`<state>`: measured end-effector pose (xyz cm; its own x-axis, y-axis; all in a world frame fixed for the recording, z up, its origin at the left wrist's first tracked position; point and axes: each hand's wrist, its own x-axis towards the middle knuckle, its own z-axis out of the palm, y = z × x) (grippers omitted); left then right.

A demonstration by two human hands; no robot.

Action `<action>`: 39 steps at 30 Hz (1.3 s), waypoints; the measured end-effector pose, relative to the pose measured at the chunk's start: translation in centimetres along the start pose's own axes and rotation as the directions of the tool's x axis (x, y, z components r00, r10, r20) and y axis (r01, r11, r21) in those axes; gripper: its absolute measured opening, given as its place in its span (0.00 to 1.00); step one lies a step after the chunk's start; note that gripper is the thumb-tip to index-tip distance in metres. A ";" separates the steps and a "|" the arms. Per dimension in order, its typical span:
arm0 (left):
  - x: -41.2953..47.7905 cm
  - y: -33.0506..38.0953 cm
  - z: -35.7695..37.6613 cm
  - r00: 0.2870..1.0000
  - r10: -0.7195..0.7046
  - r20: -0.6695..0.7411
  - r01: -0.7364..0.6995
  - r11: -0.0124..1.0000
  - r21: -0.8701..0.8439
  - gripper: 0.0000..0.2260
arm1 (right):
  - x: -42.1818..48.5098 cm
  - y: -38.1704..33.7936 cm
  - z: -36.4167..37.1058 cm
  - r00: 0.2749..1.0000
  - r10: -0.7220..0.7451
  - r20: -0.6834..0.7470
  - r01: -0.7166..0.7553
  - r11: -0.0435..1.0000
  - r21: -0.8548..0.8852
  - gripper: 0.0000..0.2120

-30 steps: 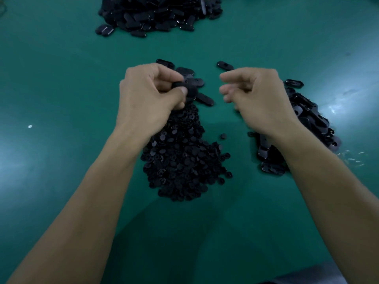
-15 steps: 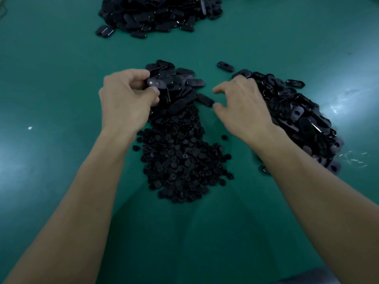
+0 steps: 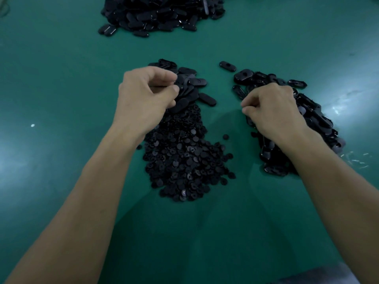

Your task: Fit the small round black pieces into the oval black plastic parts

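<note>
Nearest me, between my two wrists, lies the heap of round pieces point(image 3: 184, 156), with one stray round piece point(image 3: 225, 136) just off its right edge. My left hand point(image 3: 147, 95) sits at the far end of that heap, fingers curled, thumb and forefinger against a small cluster of oval parts point(image 3: 193, 88); I cannot tell whether I hold one or only touch it. My right hand point(image 3: 272, 111) is curled knuckles-up on the right-hand pile of oval parts point(image 3: 320, 121), fingertips tucked at its left edge; whether they have hold of anything is hidden.

To do this step well, I think I should lift a single oval with its hole facing up, not a clump. Then I should take one round piece from the heap's loose edge, seat it squarely and press until flush. Beyond my fingertips a lone oval point(image 3: 227, 66) lies on the green table point(image 3: 61, 78). Far ahead is a large pile of ovals point(image 3: 162, 15).
</note>
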<state>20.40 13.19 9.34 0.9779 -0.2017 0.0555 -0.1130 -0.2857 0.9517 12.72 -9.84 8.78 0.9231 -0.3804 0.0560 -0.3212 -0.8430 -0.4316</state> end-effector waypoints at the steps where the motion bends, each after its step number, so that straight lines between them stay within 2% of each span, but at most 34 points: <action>1: -0.2 0.2 0.1 1.000 0.004 0.021 -0.004 1.000 -0.004 0.05 | -0.1 0.0 -0.1 1.000 -0.004 -0.007 0.004 1.000 0.019 0.07; 3: -0.6 0.8 0.5 0.998 -0.006 0.058 0.008 1.000 -0.030 0.04 | -0.3 -0.2 -0.4 0.999 -0.026 -0.038 0.030 0.995 0.098 0.07; 5: -1.0 1.5 0.9 0.992 -0.029 0.119 0.035 0.998 -0.054 0.04 | -0.6 -0.9 -0.7 0.994 -0.075 -0.078 0.092 0.965 0.247 0.05; 9: -2.1 2.8 1.5 0.942 -0.054 0.332 0.082 0.994 -0.071 0.01 | -1.0 -2.8 -1.0 0.982 -0.147 -0.117 0.188 0.792 0.581 0.02; 12: -2.6 3.5 1.7 0.907 -0.003 0.420 0.047 0.994 -0.094 0.03 | -1.3 -4.0 -0.9 0.972 -0.222 -0.078 0.213 0.693 0.689 0.03; 15: -2.8 3.6 1.8 0.919 0.021 0.394 0.022 0.994 -0.106 0.03 | -1.7 -4.5 -0.7 0.971 -0.228 -0.074 0.200 0.600 0.774 0.03; 19: -2.6 3.2 2.0 0.973 -0.010 0.229 0.037 0.993 -0.112 0.06 | -2.2 -4.7 -0.9 0.964 -0.248 -0.098 0.217 0.516 0.828 0.03; 22: -2.6 3.1 2.2 0.982 -0.054 0.179 0.077 0.989 -0.123 0.05 | -2.5 -4.7 -0.8 0.953 -0.256 -0.165 0.280 0.524 0.804 0.05; 26: -2.5 3.3 2.4 0.954 -0.120 0.276 0.194 0.946 -0.260 0.06 | -2.8 -4.5 -0.5 0.919 -0.265 -0.293 0.394 0.627 0.672 0.08; 29: -2.5 3.6 2.3 0.918 -0.134 0.374 0.296 0.859 -0.418 0.10 | -3.1 -4.3 0.0 0.896 -0.325 -0.303 0.443 0.695 0.566 0.10; 33: -2.3 3.3 2.1 0.916 -0.094 0.390 0.272 0.860 -0.431 0.04 | -2.9 -4.1 0.2 0.917 -0.327 -0.228 0.396 0.687 0.609 0.09; 39: -2.2 3.0 1.7 0.912 -0.042 0.408 0.198 0.917 -0.347 0.10 | -2.1 -3.6 -0.5 0.969 -0.224 -0.102 0.224 0.631 0.743 0.09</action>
<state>17.66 11.17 11.53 0.8247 -0.5541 -0.1128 0.1507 0.0231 0.9883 11.80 -6.22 10.67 0.9451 -0.2183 0.2430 0.1614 -0.3347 -0.9284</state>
